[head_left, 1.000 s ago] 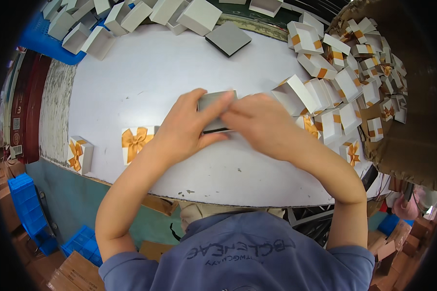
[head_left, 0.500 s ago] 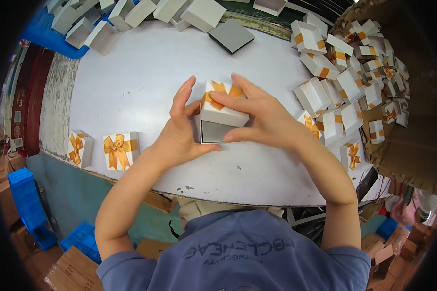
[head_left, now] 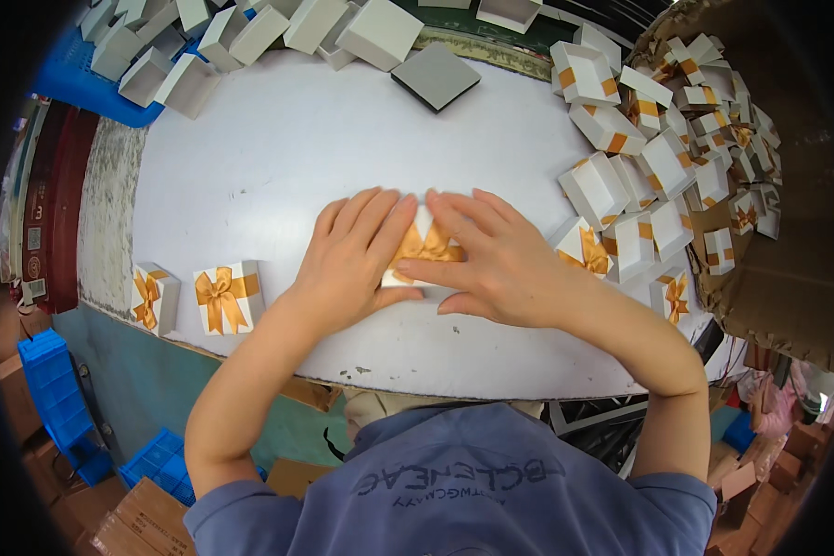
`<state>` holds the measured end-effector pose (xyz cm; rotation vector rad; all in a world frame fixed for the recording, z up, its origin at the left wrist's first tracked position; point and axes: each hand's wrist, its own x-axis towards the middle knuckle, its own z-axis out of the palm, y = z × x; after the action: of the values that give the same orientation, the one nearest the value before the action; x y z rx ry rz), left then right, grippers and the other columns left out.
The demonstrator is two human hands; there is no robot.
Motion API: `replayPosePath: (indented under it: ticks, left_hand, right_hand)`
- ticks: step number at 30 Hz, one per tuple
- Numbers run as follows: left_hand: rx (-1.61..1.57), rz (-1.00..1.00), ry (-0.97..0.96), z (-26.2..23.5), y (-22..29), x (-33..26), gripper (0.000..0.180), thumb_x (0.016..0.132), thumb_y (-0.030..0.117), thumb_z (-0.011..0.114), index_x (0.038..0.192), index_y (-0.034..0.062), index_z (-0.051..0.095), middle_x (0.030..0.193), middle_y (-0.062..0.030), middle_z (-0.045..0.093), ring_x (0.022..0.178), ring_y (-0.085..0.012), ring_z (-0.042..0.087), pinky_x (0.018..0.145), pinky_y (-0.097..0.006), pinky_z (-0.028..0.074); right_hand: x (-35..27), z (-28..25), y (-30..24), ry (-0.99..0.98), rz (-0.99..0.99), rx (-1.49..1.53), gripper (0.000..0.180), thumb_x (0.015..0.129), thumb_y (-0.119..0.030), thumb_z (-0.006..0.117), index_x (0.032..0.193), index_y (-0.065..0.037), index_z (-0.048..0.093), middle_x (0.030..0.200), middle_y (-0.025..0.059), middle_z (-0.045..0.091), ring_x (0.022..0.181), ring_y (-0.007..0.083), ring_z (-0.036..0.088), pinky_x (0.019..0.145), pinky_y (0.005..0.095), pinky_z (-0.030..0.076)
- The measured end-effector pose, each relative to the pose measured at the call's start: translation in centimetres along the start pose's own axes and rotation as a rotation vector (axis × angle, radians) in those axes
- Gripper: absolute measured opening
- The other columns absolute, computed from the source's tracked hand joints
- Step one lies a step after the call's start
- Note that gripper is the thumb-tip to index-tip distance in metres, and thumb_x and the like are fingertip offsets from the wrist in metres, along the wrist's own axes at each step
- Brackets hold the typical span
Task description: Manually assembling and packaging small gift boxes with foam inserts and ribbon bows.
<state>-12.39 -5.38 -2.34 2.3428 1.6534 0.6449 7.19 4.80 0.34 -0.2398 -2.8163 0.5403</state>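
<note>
A small white gift box [head_left: 423, 245] with a golden ribbon bow stands in front of me, its lid down over the base. My left hand [head_left: 354, 255] wraps the box's left side, fingers close together and thumb along the near edge. From the right, my right hand [head_left: 496, 255] grips it, some fingers lying over the lid and bow and the thumb low at the near side. Much of the box is hidden under my fingers. Two finished-looking bow boxes, a square one [head_left: 228, 296] and a tilted one [head_left: 155, 297], rest by the table's left front edge.
Ribboned lids [head_left: 595, 190] pile up at the right against a brown carton [head_left: 778, 287]. Bow boxes [head_left: 584, 248] lie beside them. White box parts [head_left: 380, 32] crowd the far edge near a blue crate [head_left: 93, 93]. A grey-topped box part [head_left: 435, 76] lies at the far middle.
The lid, raised and tilted before with the dark-edged base showing, now sits down on the box. Both hands and the box are nearer to me, and my left fingers have closed in.
</note>
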Motion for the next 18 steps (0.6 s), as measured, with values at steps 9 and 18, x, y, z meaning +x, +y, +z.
replayPosePath:
  ticks: [9,18]
  left_hand:
    - [0.405,-0.219,-0.098,-8.5,0.9,3.9,0.077,0.059,0.015,0.077,0.127,0.0026,0.041,0.126,-0.0133,0.045,0.122,-0.0323,0.039,0.098,-0.047,0.029]
    - [0.639,-0.144,-0.381,-1.9,-14.5,19.4,0.084,0.065,0.021,0.073,0.139,0.0185,0.034,0.146,-0.0160,0.021,0.132,-0.0348,0.026,0.096,-0.057,0.032]
  right_hand:
    - [7.5,0.5,11.2,0.088,0.309,-0.522,0.032,0.076,-0.021,0.064,0.103,-0.005,0.061,0.101,0.0103,0.062,0.091,0.0264,0.058,0.083,0.0381,0.044]
    - [2.7,-0.6,10.5,0.232,0.149,-0.440,0.022,0.073,-0.001,0.056,0.094,-0.003,0.063,0.104,0.0106,0.064,0.097,0.0245,0.061,0.081,0.0363,0.048]
